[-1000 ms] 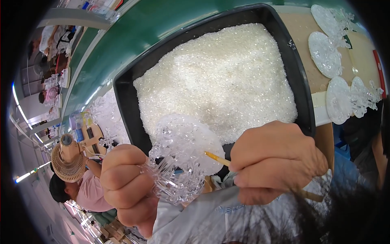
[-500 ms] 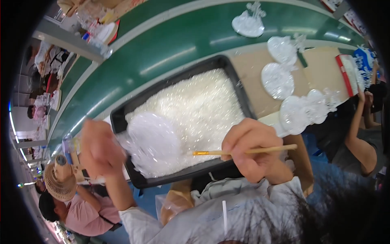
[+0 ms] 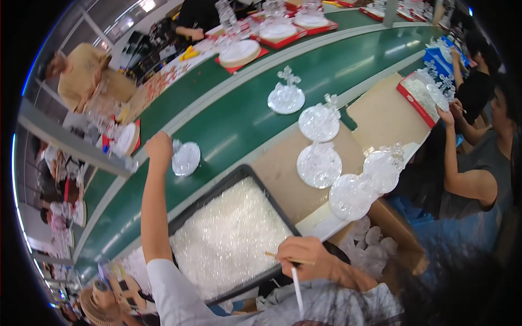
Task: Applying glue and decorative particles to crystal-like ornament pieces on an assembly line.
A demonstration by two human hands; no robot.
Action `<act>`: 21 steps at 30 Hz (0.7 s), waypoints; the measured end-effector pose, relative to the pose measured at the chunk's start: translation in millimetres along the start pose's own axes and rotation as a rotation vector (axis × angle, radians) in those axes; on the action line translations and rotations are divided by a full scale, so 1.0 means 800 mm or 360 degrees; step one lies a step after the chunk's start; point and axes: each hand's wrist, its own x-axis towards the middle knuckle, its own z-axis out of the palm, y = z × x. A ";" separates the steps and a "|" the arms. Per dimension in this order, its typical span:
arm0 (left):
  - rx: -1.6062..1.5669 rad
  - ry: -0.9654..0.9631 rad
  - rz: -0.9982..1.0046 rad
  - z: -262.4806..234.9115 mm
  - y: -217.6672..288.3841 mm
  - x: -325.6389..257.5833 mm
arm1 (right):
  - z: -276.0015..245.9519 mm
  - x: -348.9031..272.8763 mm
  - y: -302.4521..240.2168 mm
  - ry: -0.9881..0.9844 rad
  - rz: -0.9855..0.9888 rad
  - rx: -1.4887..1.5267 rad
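Observation:
Stretched out over the green conveyor belt, my left hand is closed at the clear upper part of an ornament with a round, glittery white base. Its fingertips are partly hidden. My right hand grips a thin wooden paintbrush near the front right rim of a black tray. Shiny white flakes fill that tray. Several similar ornaments lie right of it, among them one with a round disc on brown cardboard.
Another ornament stands on the belt. Red trays with ornaments line the far side. A co-worker at the right handles a red box of flakes. Below the cardboard, a carton stands beside clear round pieces.
My left hand has moved up and away from the tray with the ornament, out over the belt. The right hand still holds the brush, now lower. The view has shifted.

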 end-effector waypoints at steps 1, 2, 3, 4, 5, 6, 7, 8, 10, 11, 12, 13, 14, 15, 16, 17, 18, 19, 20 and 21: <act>0.0313 0.0094 -0.0104 -0.029 0.042 0.020 | -0.002 -0.001 0.000 0.0002 0.0051 0.0008; 0.0225 0.0302 0.0035 -0.063 0.089 0.048 | -0.001 -0.004 0.002 0.0024 0.0071 0.0006; 0.0148 0.0493 0.0158 -0.097 0.135 0.075 | 0.001 -0.005 0.001 0.0044 0.0063 -0.0013; -0.0269 0.0453 0.0394 -0.127 0.188 0.102 | 0.000 -0.003 -0.002 0.0040 0.0058 -0.0064; -0.0624 0.0401 0.0655 -0.140 0.235 0.126 | 0.001 -0.002 -0.004 0.0027 0.0044 -0.0097; -0.1038 0.0584 0.0973 -0.138 0.283 0.153 | 0.005 -0.004 -0.005 -0.0018 0.0121 -0.0085; -0.1070 0.0628 0.1101 -0.138 0.330 0.171 | 0.007 -0.005 -0.005 -0.0016 0.0121 -0.0100; -0.1029 0.0679 0.1207 -0.146 0.392 0.182 | 0.004 -0.006 -0.005 0.0006 0.0134 -0.0168; -0.0928 0.0698 0.1267 -0.133 0.432 0.202 | 0.012 -0.008 0.000 -0.0017 0.0147 -0.0140; -0.0673 0.0248 0.1399 -0.131 0.453 0.215 | 0.013 -0.006 0.001 -0.0017 0.0173 -0.0158; -0.0393 -0.0208 0.1494 -0.130 0.460 0.227 | 0.014 -0.004 0.002 -0.0013 0.0139 -0.0135; -0.0399 -0.0232 0.1483 -0.130 0.454 0.234 | 0.017 -0.005 0.001 -0.0012 0.0107 -0.0095; -0.0420 -0.0200 0.1497 -0.128 0.436 0.242 | 0.018 -0.005 0.003 -0.0081 0.0114 -0.0099; -0.0474 -0.0146 0.1553 -0.143 0.436 0.242 | 0.013 -0.003 -0.004 -0.0081 0.0149 -0.0110; -0.0438 -0.0032 0.1575 -0.148 0.406 0.234 | 0.011 -0.002 0.000 -0.0067 0.0128 -0.0107; -0.0410 0.0090 0.1591 -0.165 0.372 0.226 | 0.008 0.001 0.002 -0.0060 0.0107 -0.0116; -0.0518 0.0294 0.1461 -0.189 0.350 0.219 | 0.002 0.000 -0.001 -0.0010 0.0063 -0.0204; -0.0543 0.0425 0.1274 -0.186 0.296 0.196 | 0.011 -0.004 0.004 -0.0002 0.0000 -0.0190; -0.0623 0.0460 0.1248 -0.218 0.258 0.167 | 0.006 -0.002 0.007 -0.0009 0.0019 -0.0209; -0.0684 0.0513 0.1212 -0.252 0.216 0.134 | 0.000 0.000 0.006 -0.0015 0.0014 -0.0227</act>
